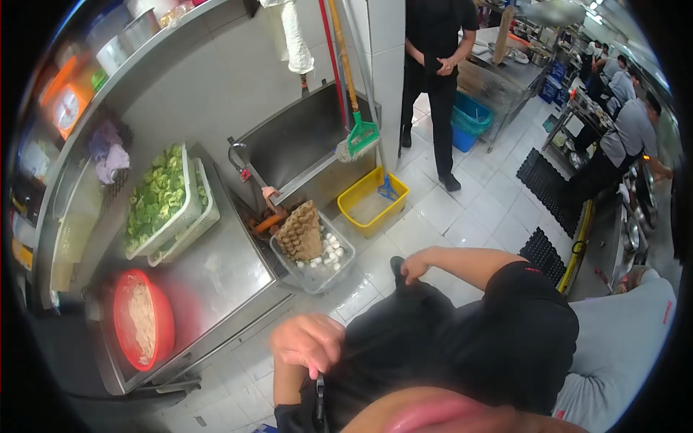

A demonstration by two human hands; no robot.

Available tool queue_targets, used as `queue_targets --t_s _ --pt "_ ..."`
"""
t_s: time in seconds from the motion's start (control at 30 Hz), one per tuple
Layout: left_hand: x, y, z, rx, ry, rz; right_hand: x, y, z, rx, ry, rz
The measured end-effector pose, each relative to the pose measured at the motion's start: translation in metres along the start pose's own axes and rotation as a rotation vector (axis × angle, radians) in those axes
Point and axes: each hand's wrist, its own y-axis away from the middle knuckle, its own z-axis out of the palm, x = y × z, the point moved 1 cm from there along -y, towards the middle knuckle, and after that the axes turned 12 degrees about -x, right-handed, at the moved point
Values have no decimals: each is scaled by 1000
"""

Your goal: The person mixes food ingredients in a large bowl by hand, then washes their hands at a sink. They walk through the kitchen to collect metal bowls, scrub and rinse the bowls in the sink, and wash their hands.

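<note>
My left hand [309,342] is raised in front of my chest with its fingers curled in. Its fingertips meet the top of a narrow black strap-like piece [320,395], and whether they grip it is unclear. Against my dark clothing, lower on my body, rests my right hand [414,266], fingers bent and their tips hidden. To the left, a red basin [167,317] of pale, wet food stands on a steel counter [227,270]. White baskets [189,206] of chopped green vegetables are stacked farther back on it.
A clear tub [317,283] with white eggs and a cardboard egg tray [300,232] stands by the steel sink [289,148]. A yellow bucket [372,216] and green mop [359,136] are beside it. A person in black [439,79] stands ahead; others work at right.
</note>
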Motion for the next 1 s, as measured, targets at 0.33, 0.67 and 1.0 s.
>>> queue_targets --t_s 0.33,0.67,1.0 --pt "68 -26 34 -86 -289 -33 -103 -85 -101 211 268 -147" --pt "119 -11 83 -108 -408 -104 -163 -97 -73 97 202 -223" --pt "117 1 72 -63 -349 -92 -104 -24 -44 261 59 -93"
